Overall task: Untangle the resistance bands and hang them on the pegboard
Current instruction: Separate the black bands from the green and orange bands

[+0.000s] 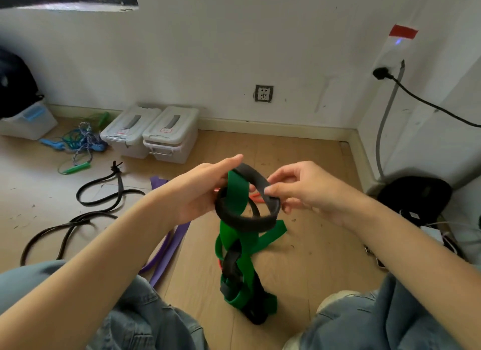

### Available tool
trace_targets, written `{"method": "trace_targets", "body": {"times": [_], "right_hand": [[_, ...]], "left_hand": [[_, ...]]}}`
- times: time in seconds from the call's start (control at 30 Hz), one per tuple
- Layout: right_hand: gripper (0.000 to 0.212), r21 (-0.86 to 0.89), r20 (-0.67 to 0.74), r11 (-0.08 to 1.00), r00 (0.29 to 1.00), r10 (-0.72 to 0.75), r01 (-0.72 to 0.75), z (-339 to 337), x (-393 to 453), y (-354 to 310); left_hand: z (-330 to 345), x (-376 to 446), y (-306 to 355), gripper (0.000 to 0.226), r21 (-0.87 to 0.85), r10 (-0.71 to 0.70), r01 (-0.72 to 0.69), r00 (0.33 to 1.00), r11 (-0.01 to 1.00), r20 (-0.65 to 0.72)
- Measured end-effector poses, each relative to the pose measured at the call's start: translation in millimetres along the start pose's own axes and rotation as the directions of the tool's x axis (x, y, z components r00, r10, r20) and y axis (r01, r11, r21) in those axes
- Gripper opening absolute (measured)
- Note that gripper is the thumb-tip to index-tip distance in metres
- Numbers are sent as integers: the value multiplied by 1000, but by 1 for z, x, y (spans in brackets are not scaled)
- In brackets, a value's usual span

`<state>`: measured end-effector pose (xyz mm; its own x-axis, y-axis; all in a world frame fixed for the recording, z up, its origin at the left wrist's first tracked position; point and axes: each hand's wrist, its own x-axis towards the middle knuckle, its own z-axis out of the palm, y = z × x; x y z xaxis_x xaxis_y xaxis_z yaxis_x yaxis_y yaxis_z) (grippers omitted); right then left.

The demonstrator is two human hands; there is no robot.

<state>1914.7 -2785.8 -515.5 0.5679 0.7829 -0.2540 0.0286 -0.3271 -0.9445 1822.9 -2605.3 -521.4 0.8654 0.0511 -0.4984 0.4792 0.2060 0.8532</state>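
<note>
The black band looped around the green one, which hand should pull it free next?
Probably the right hand: it already pinches the black band at the loop's edge, while the left hand steadies the green band.

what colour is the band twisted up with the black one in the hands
Green, seen in the head view, braided with the black band.
</note>
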Motion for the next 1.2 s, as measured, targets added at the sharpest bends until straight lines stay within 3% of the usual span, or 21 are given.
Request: {"method": "trace_targets", "body": {"times": [0.03,0.1,0.13,0.17,0.2,0.27,0.3,0.4,0.47,0.53,0.6,0.67,0.73,0.8,0.87,0.9,0.97,1.07,1.13,1.2], "right_hand": [[13,164,64,986,997,-37,27,-3,0,-4],[25,524,129,849,978,-164,74,-10,-1,-13],[31,609,124,788,971,-206,90,-11,0,-15],[34,599,94,793,973,-209,112,-12,1,-13],[34,469,29,871,984,-178,144,-12,3,-9],[28,50,-112,991,986,-121,127,-10,5,1],[31,-50,-106,997,992,-67,62,-10,5,5],[45,-64,128,993,986,108,-100,0,-1,11],[34,-126,155,988,982,109,-89,8,-2,13],[18,-179,26,984,999,30,-25,7,2,9],[8,-196,-161,980,985,-57,25,-3,4,3],[8,-185,-287,979,948,-137,85,-12,2,-3],[16,-237,-278,952,926,-255,191,-9,-1,-5],[23,-281,-187,906,908,-376,317,0,-5,-11],[27,-228,-110,871,878,-466,434,6,-8,-18],[26,-174,-91,861,863,-497,477,6,-9,-22],[21,36,-97,857,855,-509,514,3,-11,-28],[21,401,-162,789,884,-439,466,-4,-11,-27],[17,481,-209,758,897,-389,441,-8,-8,-22],[18,509,-228,753,909,-349,417,-11,-4,-18]], "left_hand": [[2,0,-1,63,-34,-11,11,1000,999,5],[5,-3,-3,60,-146,-31,37,999,989,42],[5,-4,-3,61,-195,-38,48,998,980,58],[4,-4,-3,65,-231,-46,59,997,971,60],[2,-4,-3,71,-260,-57,70,997,963,57],[-1,-1,-4,79,-299,-55,62,998,952,31],[-3,0,-4,76,-350,-40,40,999,936,10],[-6,4,-5,61,-521,-15,-22,998,853,-67],[-5,4,-2,70,-442,0,-6,1000,897,-13],[-9,-1,2,73,-257,-35,47,998,965,52],[-16,-6,5,64,53,-93,96,994,994,-54],[-20,-7,2,51,396,-67,174,961,902,-270],[-16,-6,-1,45,590,36,183,940,786,-340],[-8,-4,0,54,624,204,-71,968,778,-144],[3,-3,-2,57,496,337,-344,935,798,107],[8,-1,-3,48,429,371,-410,912,805,176],[15,3,-7,30,363,358,-423,904,830,234],[15,5,-13,34,411,197,-327,924,851,327],[15,7,-14,33,476,143,-321,917,819,372],[18,5,-8,22,518,259,-391,915,761,310]]}}
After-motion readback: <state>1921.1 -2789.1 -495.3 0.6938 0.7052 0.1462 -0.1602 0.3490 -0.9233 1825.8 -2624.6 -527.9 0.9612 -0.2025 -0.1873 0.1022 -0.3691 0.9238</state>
